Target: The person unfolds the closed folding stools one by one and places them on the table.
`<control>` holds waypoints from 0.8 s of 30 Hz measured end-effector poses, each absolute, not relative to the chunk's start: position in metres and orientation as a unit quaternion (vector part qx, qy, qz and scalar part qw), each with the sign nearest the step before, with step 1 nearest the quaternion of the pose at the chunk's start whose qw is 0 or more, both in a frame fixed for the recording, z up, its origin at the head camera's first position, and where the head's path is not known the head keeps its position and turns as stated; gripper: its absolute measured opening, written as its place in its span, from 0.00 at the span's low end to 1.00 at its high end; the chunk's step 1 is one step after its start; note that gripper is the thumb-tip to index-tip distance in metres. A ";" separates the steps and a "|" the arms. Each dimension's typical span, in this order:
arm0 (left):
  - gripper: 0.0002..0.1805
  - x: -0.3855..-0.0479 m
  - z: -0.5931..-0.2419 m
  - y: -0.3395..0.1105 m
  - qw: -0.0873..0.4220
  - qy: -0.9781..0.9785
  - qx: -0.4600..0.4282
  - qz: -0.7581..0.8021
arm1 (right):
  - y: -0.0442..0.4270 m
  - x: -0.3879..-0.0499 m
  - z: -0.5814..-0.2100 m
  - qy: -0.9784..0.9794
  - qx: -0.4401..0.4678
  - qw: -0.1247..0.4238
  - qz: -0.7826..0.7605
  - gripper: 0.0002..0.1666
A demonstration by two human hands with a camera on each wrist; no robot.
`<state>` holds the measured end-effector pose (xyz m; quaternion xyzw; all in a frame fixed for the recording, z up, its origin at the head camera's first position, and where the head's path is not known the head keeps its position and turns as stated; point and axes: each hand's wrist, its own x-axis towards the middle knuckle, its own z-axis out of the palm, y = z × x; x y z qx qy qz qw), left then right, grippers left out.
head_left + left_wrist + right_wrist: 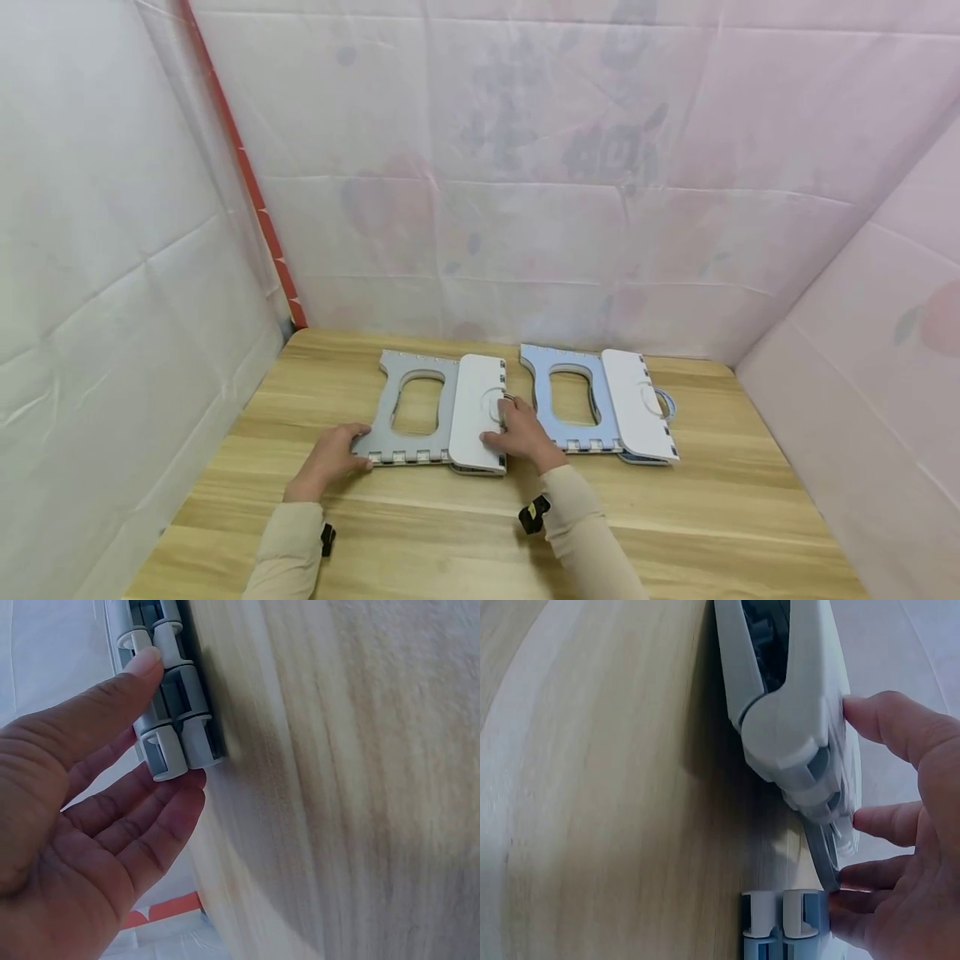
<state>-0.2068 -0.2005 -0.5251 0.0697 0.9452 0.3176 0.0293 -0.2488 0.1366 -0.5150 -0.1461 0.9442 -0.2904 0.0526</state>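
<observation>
A grey folding stool point(372, 421) with a white top point(470, 417) lies folded flat on the wooden table. At its lower left corner is my left hand point(330, 457); the left wrist view shows the thumb point(124, 694) against the hinged edge and the fingers point(161, 825) around the end. My right hand point(527, 433) touches the other end, its thumb point(889, 724) on the white top and some fingertips by the carrying handle point(823, 855). Beside that hand, a blue folding stool point(538, 387) with a white top point(633, 404) also lies folded.
The wooden table point(450, 533) runs beneath both stools. White printed sheeting point(525, 208) rises behind it and on both sides. A red strip point(251, 183) marks the left rear corner. Each wrist wears a dark strapped device point(534, 515).
</observation>
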 end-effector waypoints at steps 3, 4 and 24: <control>0.32 -0.206 -0.526 -0.200 0.030 0.944 0.071 0.321 | 0.135 -0.247 -0.516 0.950 -0.145 0.036 -0.272 0.40; 0.32 -0.205 -0.526 -0.200 0.030 0.943 0.070 0.323 | 0.134 -0.247 -0.517 0.952 -0.150 0.027 -0.265 0.37; 0.32 -0.205 -0.533 -0.201 0.016 0.946 0.069 0.315 | 0.125 -0.240 -0.516 0.946 -0.150 -0.012 -0.287 0.39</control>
